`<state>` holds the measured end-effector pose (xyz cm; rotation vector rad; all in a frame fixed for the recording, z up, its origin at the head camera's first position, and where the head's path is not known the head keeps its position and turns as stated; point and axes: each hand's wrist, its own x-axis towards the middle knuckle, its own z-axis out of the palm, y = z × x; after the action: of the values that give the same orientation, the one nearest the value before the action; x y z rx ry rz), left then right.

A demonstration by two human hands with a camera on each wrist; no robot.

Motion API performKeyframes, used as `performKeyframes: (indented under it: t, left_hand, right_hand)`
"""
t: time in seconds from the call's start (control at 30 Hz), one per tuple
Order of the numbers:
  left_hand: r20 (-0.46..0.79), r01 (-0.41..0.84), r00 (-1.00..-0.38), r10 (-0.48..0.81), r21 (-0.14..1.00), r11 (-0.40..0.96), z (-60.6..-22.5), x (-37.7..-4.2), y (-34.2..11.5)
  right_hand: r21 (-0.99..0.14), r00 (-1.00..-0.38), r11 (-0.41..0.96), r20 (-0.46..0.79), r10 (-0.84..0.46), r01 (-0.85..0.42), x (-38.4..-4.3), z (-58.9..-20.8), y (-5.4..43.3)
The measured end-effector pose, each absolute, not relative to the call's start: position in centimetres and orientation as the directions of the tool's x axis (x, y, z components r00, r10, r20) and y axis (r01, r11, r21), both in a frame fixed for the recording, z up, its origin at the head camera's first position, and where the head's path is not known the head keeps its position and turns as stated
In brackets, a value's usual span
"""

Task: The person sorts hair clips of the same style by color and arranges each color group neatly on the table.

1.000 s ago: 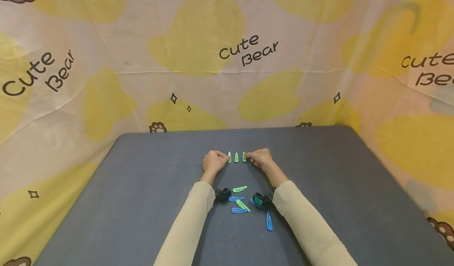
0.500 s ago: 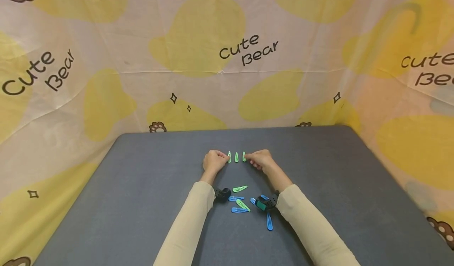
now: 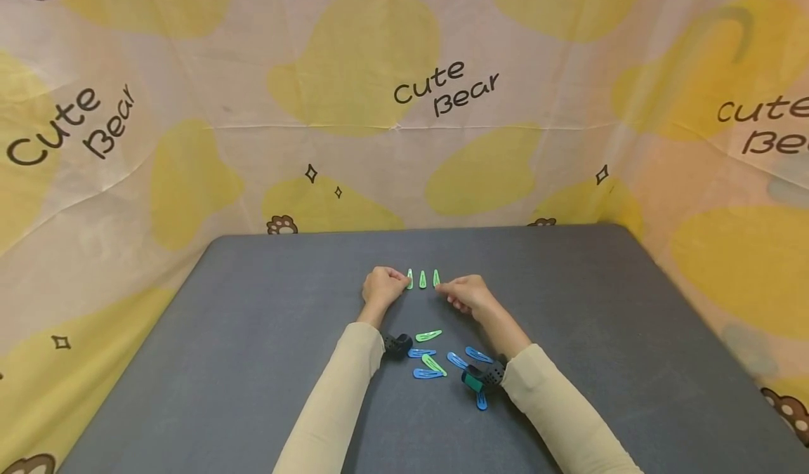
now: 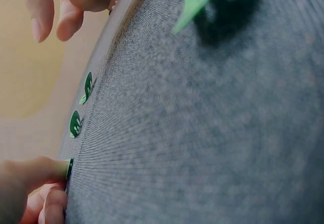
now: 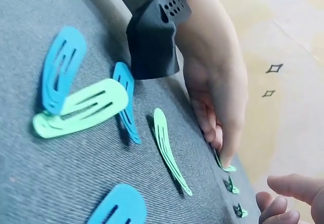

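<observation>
Three green snap hair clips stand in an upright row near the table's far side. My left hand (image 3: 382,284) pinches the lower end of the left green hair clip (image 3: 410,278) between thumb and finger. Just right of it lies the middle hair clip (image 3: 423,279). By the lower end of the right hair clip (image 3: 436,277) is my right hand (image 3: 470,294), its index finger extended. In the left wrist view that hand's fingers (image 4: 69,24) are apart from the clips and hold nothing.
Closer on the grey table (image 3: 253,361) lie loose hair clips: a green one (image 3: 428,336), a second green one (image 3: 433,364) crossing a blue one (image 3: 427,373), and several more blue ones. The black wrist camera (image 3: 483,376) on the right arm partly covers one. A patterned curtain (image 3: 354,109) hangs behind.
My right hand has drawn back slightly toward me, off the side of the right green hair clip. The left hand stays at its clip.
</observation>
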<state>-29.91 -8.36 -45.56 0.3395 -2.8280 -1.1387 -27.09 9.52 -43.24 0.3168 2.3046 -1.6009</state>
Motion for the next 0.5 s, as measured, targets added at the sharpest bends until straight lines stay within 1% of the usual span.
performKeyframes:
  t: [0.33,0.5]
  left_hand:
    - [-0.013,-0.167,-0.975,-0.221,0.698,0.696,-45.5,-29.9,-8.4]
    - [-0.003,-0.163,-0.975,-0.224,0.696,0.699,-45.6,-29.9,-8.3]
  right_hand:
    - [-0.870,-0.928,0.361,-0.372,-0.032,0.337,-25.6,-42.9,9.4]
    - [-0.873,-0.939,0.387,-0.341,-0.051,0.296,-24.9,-42.9,9.4]
